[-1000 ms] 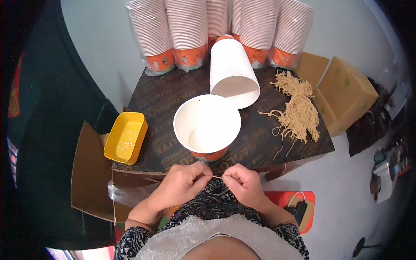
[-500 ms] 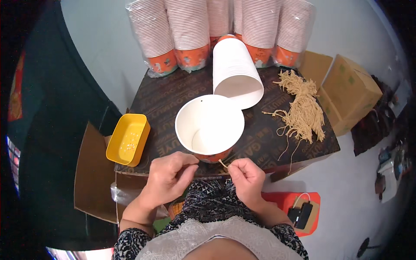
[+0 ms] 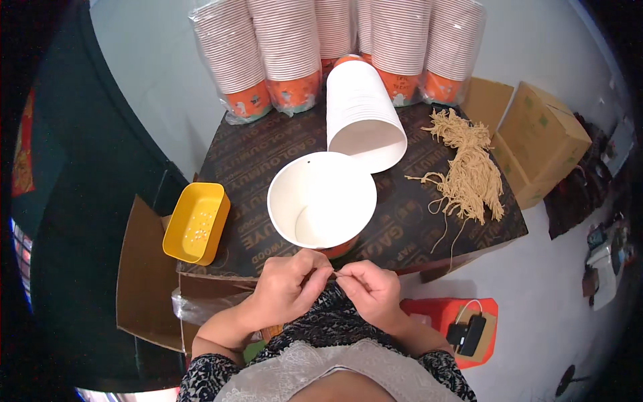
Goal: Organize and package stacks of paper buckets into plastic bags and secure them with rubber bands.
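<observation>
Surface: dark brown printed cardboard sheet (image 3: pixel 268 167) is serving as a worktop over a pale floor; I am looking straight down on it.
Left hand (image 3: pixel 287 289): at 6 o'clock, just below the worktop's near edge, fingers are closing narrowly, pinching one end of a thin tan string (image 3: pixel 333 273).
Right hand (image 3: pixel 372 289): beside the left, fingertips nearly touching it, pinching the other part of the same string; I am judging the close grip as suited to fine work on a short length.
String: lying between the two pinches, just under the tilted cup; too thin for me to tell a knot.
Single white paper cup (image 3: pixel 321 201): at centre, mouth leaning toward me, orange base just above the hands, a small hole showing near its far rim.
Sleeve of white cups (image 3: pixel 362 110): lying on its side at 12 o'clock, open end touching the single cup's rim, so within easy reach.
Bundle of tan strings (image 3: pixel 472 171): at 2 o'clock, loose ends trailing toward the near edge.
Yellow tray (image 3: pixel 195 222): at 9 o'clock, hanging over the worktop's left edge, holding small pale bits.
Wrapped cup stacks (image 3: pixel 281 47): lining the far edge.
Cardboard box (image 3: pixel 542 141): at 3 o'clock on the floor.
</observation>
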`<state>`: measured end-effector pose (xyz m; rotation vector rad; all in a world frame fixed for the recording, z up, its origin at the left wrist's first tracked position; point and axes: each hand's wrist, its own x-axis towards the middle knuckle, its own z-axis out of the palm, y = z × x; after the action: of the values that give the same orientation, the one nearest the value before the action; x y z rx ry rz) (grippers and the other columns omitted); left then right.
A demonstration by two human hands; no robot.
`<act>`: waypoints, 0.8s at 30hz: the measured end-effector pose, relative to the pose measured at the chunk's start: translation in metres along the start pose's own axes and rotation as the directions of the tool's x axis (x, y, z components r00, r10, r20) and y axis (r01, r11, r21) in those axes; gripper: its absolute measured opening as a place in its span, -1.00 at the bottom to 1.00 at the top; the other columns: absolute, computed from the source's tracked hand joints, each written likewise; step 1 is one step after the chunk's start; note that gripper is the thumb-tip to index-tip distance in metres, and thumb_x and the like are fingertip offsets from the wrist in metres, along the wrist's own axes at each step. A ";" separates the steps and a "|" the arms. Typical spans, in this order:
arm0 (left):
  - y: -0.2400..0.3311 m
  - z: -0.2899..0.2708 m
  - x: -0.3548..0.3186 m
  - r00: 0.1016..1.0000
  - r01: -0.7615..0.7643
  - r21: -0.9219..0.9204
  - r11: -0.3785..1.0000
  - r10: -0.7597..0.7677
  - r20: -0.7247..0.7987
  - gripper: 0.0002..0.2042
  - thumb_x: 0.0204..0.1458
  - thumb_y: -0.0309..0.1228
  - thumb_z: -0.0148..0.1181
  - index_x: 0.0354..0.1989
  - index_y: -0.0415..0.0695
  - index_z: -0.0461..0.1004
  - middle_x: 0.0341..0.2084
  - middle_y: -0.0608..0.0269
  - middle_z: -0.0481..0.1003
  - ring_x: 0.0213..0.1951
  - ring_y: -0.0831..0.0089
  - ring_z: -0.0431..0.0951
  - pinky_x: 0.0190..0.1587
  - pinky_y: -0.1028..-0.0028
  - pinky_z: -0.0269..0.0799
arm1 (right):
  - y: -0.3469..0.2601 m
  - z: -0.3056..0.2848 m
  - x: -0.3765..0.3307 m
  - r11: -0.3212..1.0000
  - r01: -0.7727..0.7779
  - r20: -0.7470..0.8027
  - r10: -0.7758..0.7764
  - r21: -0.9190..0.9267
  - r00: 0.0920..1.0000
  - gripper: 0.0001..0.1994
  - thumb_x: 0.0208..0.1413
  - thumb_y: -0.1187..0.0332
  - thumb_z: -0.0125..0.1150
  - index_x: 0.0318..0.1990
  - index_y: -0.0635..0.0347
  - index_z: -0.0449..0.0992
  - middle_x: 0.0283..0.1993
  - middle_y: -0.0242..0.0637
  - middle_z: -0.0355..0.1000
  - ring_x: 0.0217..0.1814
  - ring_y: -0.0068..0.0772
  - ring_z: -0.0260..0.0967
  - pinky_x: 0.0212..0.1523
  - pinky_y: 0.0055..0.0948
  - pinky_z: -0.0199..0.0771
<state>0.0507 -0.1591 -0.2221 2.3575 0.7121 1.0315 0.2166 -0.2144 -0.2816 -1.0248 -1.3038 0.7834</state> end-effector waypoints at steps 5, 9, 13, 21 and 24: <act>0.000 -0.013 0.000 0.990 -0.087 0.154 0.984 0.103 -0.093 -0.88 -0.09 -0.56 0.29 -0.41 -0.19 0.44 -0.59 0.16 0.48 -0.60 0.28 0.51 -0.55 0.41 0.39 | 0.000 0.001 0.002 0.987 0.147 -0.091 -0.153 -0.065 0.984 -0.97 0.03 0.60 0.25 -0.39 0.32 0.52 -0.58 -0.42 0.41 -0.58 -0.74 0.28 -0.57 -0.64 0.25; 0.014 -0.034 0.019 0.991 -0.083 0.443 0.893 0.123 -0.061 -0.65 -0.29 -0.42 0.39 -0.26 -0.16 0.47 -0.25 0.10 0.47 -0.09 0.06 0.45 0.08 0.04 0.25 | 0.006 -0.002 0.002 0.975 0.181 -0.164 -0.202 -0.132 0.966 -0.94 0.02 0.62 0.25 -0.43 0.30 0.50 -0.63 -0.45 0.35 -0.63 -0.76 0.20 -0.62 -0.65 0.16; -0.012 -0.028 0.018 0.994 -0.099 0.480 0.872 0.062 0.093 -0.76 -0.24 -0.53 0.36 -0.34 -0.16 0.48 -0.32 0.16 0.49 -0.03 0.14 0.48 0.31 -0.22 -0.15 | 0.007 -0.003 0.003 0.977 0.191 -0.156 -0.204 -0.094 0.966 -0.88 0.02 0.63 0.22 -0.49 0.28 0.43 -0.66 -0.53 0.27 -0.63 -0.82 0.11 -0.64 -0.67 0.05; 0.002 -0.020 0.022 0.994 -0.021 0.286 0.958 -0.011 0.111 -0.74 -0.19 -0.52 0.35 -0.26 -0.13 0.52 -0.26 0.16 0.47 -0.04 0.18 0.47 0.32 -0.22 -0.19 | 0.001 -0.016 0.006 0.995 -0.005 -0.120 0.017 0.100 0.993 -0.86 0.04 0.64 0.18 -0.51 0.27 0.41 -0.63 -0.56 0.27 -0.59 -0.85 0.10 -0.61 -0.69 0.04; 0.013 -0.025 0.031 0.978 -0.163 0.369 0.915 0.099 0.184 -0.65 -0.18 -0.46 0.37 -0.13 -0.08 0.53 -0.07 0.12 0.40 0.14 0.04 0.33 0.31 -0.24 -0.20 | 0.001 -0.025 0.006 0.997 0.054 -0.038 -0.051 0.063 0.998 -0.86 0.07 0.60 0.19 -0.49 0.27 0.41 -0.63 -0.55 0.30 -0.58 -0.84 0.16 -0.61 -0.67 0.13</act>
<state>0.0530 -0.1441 -0.1830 2.8229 0.7567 0.7946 0.2425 -0.2123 -0.2794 -0.9463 -1.2622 0.7586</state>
